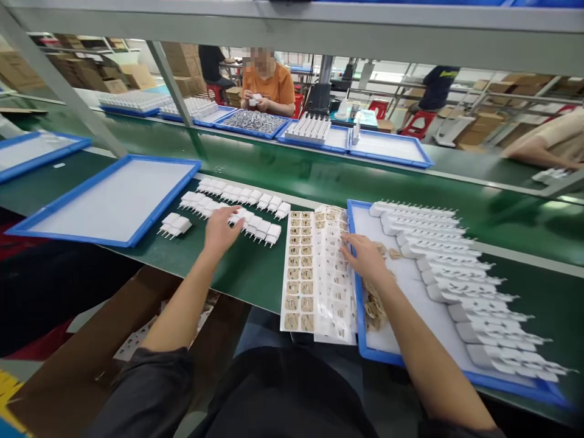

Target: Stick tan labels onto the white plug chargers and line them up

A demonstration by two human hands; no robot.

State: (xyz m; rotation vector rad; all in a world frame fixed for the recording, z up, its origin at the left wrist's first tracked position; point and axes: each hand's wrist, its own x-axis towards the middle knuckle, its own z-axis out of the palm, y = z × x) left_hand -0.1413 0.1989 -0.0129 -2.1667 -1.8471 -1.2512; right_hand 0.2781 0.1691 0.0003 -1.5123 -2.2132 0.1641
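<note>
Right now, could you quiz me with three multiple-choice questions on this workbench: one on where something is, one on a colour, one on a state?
1. Where does the left hand rest?
A. On the rows of white plug adapters on the green belt
B. Inside the cardboard box
C. On the far conveyor

2. What colour is the rim of the empty tray at left?
A. Red
B. Blue
C. Yellow

3. What state is the right hand in?
A. Clenched in the air
B. Fingers spread flat on the label sheets, at the edge of the tray of adapters
C. Holding a screwdriver

Answers: 1 A, fingers touch the adapters. 2 B, its border is blue. 3 B, the palm lies down, gripping nothing.
</note>
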